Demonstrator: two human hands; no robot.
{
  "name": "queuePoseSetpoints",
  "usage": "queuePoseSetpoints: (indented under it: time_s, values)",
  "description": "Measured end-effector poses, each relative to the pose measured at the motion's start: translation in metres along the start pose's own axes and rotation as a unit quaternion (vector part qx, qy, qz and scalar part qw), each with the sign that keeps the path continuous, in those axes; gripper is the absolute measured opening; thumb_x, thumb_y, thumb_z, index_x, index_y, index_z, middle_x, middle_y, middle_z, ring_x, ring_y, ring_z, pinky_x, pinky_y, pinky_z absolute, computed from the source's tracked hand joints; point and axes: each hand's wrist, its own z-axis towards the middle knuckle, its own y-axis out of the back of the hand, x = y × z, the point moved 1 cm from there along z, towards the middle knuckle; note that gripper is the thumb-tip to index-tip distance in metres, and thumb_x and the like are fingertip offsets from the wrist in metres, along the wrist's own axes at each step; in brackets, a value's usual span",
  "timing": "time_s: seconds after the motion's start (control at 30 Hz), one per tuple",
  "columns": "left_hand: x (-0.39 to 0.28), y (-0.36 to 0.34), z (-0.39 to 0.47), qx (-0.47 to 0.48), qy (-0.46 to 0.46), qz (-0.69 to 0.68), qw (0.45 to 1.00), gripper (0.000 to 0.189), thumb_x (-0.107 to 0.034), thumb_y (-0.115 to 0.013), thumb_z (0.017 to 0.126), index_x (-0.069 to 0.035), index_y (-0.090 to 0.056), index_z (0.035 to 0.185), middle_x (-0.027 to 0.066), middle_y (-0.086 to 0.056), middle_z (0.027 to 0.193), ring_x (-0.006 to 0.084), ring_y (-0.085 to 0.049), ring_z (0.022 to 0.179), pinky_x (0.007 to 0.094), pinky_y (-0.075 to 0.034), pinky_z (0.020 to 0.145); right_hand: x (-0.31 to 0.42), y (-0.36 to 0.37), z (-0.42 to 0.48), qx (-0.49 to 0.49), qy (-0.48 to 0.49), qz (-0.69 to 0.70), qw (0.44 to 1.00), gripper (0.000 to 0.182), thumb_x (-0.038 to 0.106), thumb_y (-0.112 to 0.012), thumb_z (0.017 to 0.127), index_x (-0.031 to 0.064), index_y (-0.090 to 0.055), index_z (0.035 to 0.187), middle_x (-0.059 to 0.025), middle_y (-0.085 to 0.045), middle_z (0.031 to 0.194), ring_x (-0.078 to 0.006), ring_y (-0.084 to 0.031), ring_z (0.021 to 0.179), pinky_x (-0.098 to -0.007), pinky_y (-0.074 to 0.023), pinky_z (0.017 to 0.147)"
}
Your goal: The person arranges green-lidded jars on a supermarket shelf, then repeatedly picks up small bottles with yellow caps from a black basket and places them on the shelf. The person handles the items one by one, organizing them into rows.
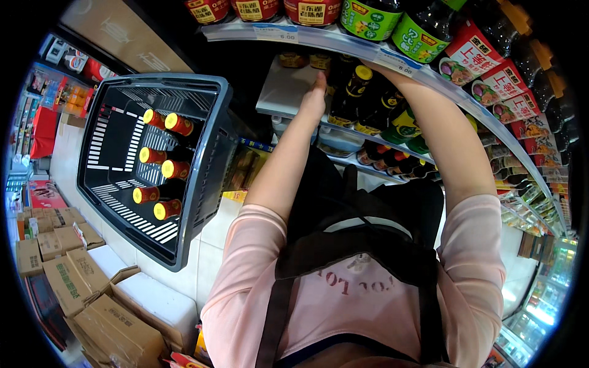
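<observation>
My left hand (314, 99) reaches onto a middle store shelf (283, 87), thumb raised, beside dark bottles. Its fingers are mostly hidden, so I cannot tell whether they grip anything. My right forearm (441, 124) passes under the upper shelf's edge (317, 40), which hides the right hand. Between the two arms stands a dark glass bottle (355, 85) with a yellow cap, among similar bottles. The front left part of this shelf is bare. To my left, a dark grey plastic shopping basket (185, 221) holds several bottles (175, 169) with red necks and yellow caps.
Red-labelled bottles (313, 11) and green-labelled bottles (372, 20) line the upper shelf, whose edge carries price tags. More bottles (386, 161) stand on a lower shelf. Cardboard boxes (119, 326) and a white foam box (156, 299) occupy the tiled floor (209, 257) at lower left.
</observation>
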Motion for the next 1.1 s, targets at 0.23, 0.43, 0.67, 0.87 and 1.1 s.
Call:
queuePoseSetpoints:
  time_s: [0.23,0.43,0.67,0.87,1.1]
  values:
    - [-0.017,-0.011,-0.020,0.006,0.028,0.051,0.998,0.087,-0.069,-0.027,0.084,0.002,-0.035,0.134,0.0201,-0.033,0.139,0.0307,-0.028,0.130,0.0332,-0.022,0.105,-0.009,0.022,-0.018,0.036,-0.009,-0.008,0.999,0.046,0.043,-0.051,0.088,0.0154,-0.051,0.124,-0.0093,-0.053,0.124,-0.0259,-0.050,0.112,-0.0334,-0.0401,0.093]
    - [-0.021,-0.019,-0.025,0.009,0.049,0.079,0.996,0.091,-0.073,-0.025,0.082,0.001,-0.032,0.136,0.0205,-0.030,0.141,0.0328,-0.025,0.131,0.0337,-0.019,0.106,-0.015,0.032,-0.030,0.066,-0.019,-0.010,0.998,0.046,0.044,-0.051,0.088,0.0153,-0.050,0.124,-0.0093,-0.053,0.124,-0.0259,-0.050,0.113,-0.0334,-0.0400,0.093]
    - [0.009,-0.018,-0.006,0.011,-0.060,0.132,0.989,0.087,-0.071,-0.022,0.084,-0.002,-0.031,0.137,0.0194,-0.029,0.141,0.0348,-0.025,0.131,0.0350,-0.020,0.106,-0.007,0.034,-0.029,0.090,-0.011,0.000,0.996,0.046,0.044,-0.052,0.088,0.0152,-0.050,0.124,-0.0093,-0.053,0.124,-0.0259,-0.050,0.113,-0.0334,-0.0399,0.093]
    - [0.024,-0.015,0.007,-0.002,-0.052,0.101,0.994,0.078,-0.064,-0.030,0.087,-0.003,-0.033,0.136,0.0173,-0.031,0.141,0.0314,-0.027,0.131,0.0340,-0.022,0.105,0.001,0.035,-0.025,0.104,-0.008,0.010,0.995,0.047,0.044,-0.052,0.087,0.0150,-0.050,0.124,-0.0094,-0.053,0.124,-0.0259,-0.050,0.113,-0.0335,-0.0398,0.093]
    - [0.010,-0.019,0.016,0.042,0.026,-0.103,0.993,0.076,-0.061,-0.042,0.085,-0.009,-0.031,0.138,0.0086,-0.037,0.139,0.0252,-0.037,0.125,0.0385,-0.028,0.102,-0.006,0.045,-0.035,0.134,-0.023,0.052,0.989,0.047,0.045,-0.052,0.087,0.0149,-0.050,0.124,-0.0094,-0.053,0.124,-0.0260,-0.050,0.113,-0.0335,-0.0397,0.093]
